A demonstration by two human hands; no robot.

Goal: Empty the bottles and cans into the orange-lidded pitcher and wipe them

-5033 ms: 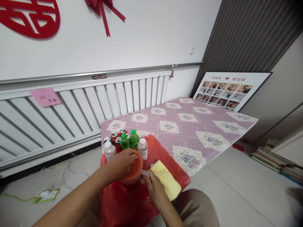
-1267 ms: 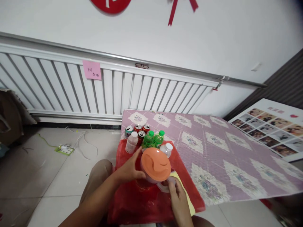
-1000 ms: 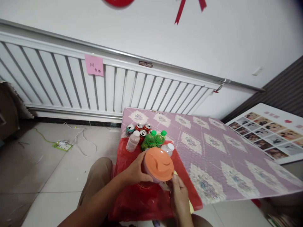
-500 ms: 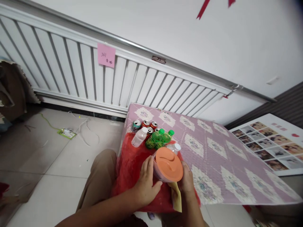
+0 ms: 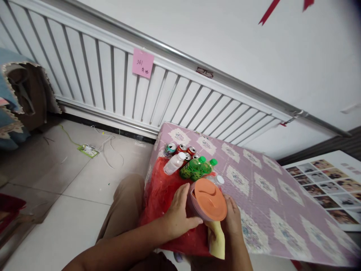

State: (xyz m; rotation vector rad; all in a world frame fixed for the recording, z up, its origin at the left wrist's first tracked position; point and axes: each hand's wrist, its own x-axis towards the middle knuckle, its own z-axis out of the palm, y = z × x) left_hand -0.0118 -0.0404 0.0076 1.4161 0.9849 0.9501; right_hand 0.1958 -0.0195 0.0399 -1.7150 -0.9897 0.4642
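Note:
A pink bowl with an orange lid (image 5: 211, 199) is tilted toward me between both hands, over a shiny red plastic bag or sheet (image 5: 158, 203). My left hand (image 5: 179, 215) grips its left side, thumb low in front and fingers along the wall. On the far right side my right hand (image 5: 233, 215) holds the bowl, its fingertips partly hidden. A yellow cloth (image 5: 217, 241) hangs below the bowl beside my right hand. Just behind stand a white bottle (image 5: 175, 163), green-capped bottles (image 5: 194, 167) and a clear white-capped bottle (image 5: 218, 180).
Several drink cans (image 5: 181, 149) stand behind the bottles on a purple floral-covered surface (image 5: 225, 150). A white radiator (image 5: 118, 75) with a pink note (image 5: 143, 63) runs along the wall. On the floor lie a power strip (image 5: 88, 150) and cables. A photo board (image 5: 324, 188) leans at right.
The whole view has shifted, so things appear farther right. Both hands still hold the lidded bowl, turned slightly, and more of the yellow cloth shows beneath it.

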